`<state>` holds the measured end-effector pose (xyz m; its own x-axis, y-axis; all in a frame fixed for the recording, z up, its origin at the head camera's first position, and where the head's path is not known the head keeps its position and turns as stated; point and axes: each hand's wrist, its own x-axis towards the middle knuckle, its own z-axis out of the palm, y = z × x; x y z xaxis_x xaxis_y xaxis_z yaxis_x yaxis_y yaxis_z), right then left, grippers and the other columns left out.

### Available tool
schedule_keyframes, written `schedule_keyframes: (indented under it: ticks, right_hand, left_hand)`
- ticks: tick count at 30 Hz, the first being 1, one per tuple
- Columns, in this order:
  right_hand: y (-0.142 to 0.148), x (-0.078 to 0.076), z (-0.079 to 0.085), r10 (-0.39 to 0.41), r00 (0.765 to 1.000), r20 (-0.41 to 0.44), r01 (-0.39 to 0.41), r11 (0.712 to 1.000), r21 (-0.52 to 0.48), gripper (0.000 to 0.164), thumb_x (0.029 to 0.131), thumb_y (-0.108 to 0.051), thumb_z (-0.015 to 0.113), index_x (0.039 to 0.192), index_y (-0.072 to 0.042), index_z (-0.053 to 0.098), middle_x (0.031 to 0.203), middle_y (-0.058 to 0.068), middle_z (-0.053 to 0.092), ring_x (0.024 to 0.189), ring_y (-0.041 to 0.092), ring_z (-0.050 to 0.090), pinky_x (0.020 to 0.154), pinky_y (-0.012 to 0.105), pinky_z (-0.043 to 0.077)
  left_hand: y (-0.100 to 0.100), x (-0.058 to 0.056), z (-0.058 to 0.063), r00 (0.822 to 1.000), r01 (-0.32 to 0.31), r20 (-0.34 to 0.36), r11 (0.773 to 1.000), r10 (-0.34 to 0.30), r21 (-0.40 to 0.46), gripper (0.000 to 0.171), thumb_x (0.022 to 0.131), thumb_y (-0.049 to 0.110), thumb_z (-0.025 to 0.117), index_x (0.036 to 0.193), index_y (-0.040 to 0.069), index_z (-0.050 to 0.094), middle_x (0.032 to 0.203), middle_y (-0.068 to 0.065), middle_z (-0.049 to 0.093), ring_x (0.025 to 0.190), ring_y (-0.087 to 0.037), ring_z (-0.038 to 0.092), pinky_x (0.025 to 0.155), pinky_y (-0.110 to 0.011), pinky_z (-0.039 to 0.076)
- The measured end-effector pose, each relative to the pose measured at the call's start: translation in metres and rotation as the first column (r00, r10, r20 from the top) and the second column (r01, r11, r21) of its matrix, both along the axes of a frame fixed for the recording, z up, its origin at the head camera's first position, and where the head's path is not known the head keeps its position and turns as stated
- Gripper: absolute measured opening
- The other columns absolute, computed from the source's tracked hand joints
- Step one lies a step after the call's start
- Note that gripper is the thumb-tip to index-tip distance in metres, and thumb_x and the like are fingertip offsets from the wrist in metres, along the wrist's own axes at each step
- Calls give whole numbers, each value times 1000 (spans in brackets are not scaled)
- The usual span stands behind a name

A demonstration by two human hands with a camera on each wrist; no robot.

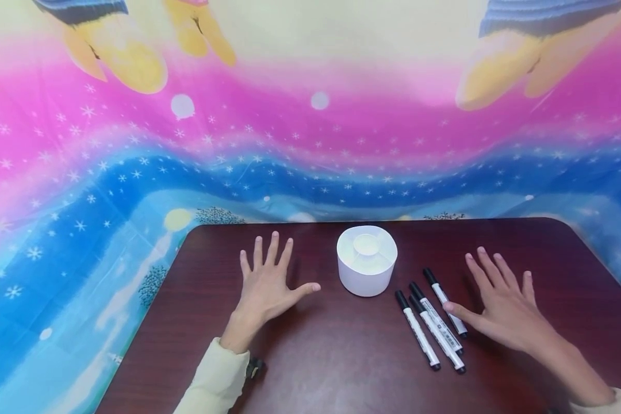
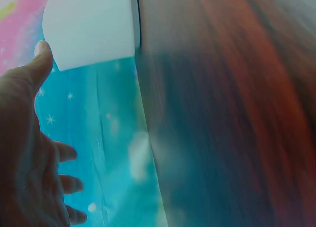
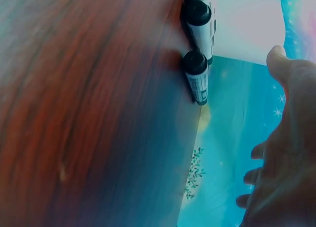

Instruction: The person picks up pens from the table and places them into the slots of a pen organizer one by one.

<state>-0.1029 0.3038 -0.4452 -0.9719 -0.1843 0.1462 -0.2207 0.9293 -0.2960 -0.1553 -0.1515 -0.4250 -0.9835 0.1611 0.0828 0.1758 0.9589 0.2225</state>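
A round white pen holder (image 1: 366, 279) with inner dividers and a central ring stands upright near the table's far edge. To its left, my left hand (image 1: 266, 290) is spread with the palm down, holding nothing. My right hand (image 1: 507, 316) is spread in the same way on the right side, also holding nothing. Several black-capped white markers (image 1: 418, 329) lie between the holder and the right hand, caps pointing away. The rightmost marker (image 1: 447, 307) is nearest the right thumb, which overlaps it in the head view. In the right wrist view, marker ends (image 3: 196, 71) show beside the holder (image 3: 249, 27).
The dark brown wooden table (image 1: 310, 368) has rounded far corners. Behind it hangs a pink and blue cloth (image 1: 290, 138) printed with snowflakes. A small dark object (image 1: 255, 368) shows at the left sleeve's cuff.
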Motion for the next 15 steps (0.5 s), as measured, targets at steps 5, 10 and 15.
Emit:
schedule_keyframes:
  ticks: [5,10,15]
  right_hand:
    - [-9,-4,1,24,999,22,-23,999,-31,116,93,-65,72,174,-9,9,179,25,6,166,50,-1,123,82,-9]
    - [-16,-7,4,49,997,57,-45,996,-73,117,93,-64,74,173,-7,10,178,28,13,165,52,7,125,81,9]
    - [-21,-10,6,36,995,96,-29,997,-75,118,91,-67,76,173,-7,16,178,26,17,159,55,22,113,83,31]
  left_hand:
    - [16,-5,1,1000,30,-7,999,-30,15,121,82,94,58,174,25,19,183,-10,8,169,-44,-2,130,-76,0]
    - [31,-8,2,998,63,-12,997,-63,37,123,80,93,60,174,24,20,183,-9,10,169,-42,3,131,-74,4]
    - [42,-10,3,995,99,-20,992,-98,81,123,80,89,66,173,22,22,182,-9,16,169,-40,10,132,-73,7]
